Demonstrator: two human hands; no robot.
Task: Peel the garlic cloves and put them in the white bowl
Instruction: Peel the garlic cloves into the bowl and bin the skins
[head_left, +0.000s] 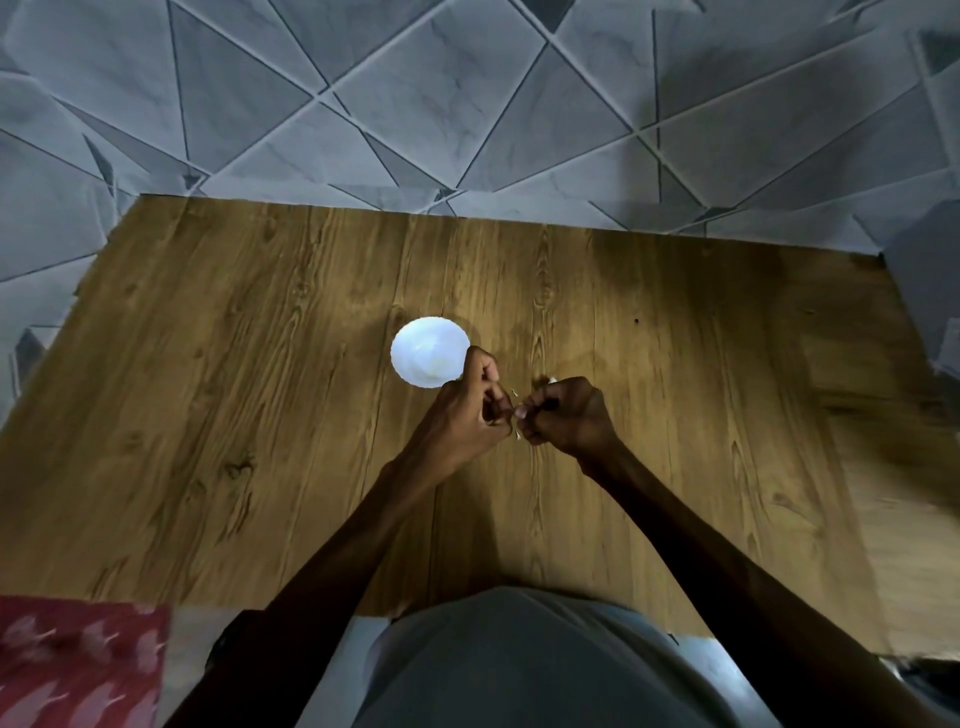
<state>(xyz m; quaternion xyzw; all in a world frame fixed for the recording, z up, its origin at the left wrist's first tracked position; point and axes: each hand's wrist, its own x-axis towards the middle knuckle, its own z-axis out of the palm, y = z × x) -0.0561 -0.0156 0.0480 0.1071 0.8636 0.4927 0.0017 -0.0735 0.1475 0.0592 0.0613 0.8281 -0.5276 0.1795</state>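
The white bowl (427, 351) stands near the middle of the wooden table (260, 389), with pale contents I cannot make out. Just right of it and nearer to me, my left hand (475, 410) and my right hand (563, 415) meet above the table, fingers curled. Between their fingertips they pinch a small garlic clove (518, 413), mostly hidden, with thin bits of skin sticking out. A small pale scrap (549, 380) shows behind my right hand.
The table's far edge meets a grey tiled wall (467, 104). A red patterned cloth (78, 660) lies at the lower left beside the table. A grey object (930, 291) stands at the table's right edge. My torso fills the bottom centre.
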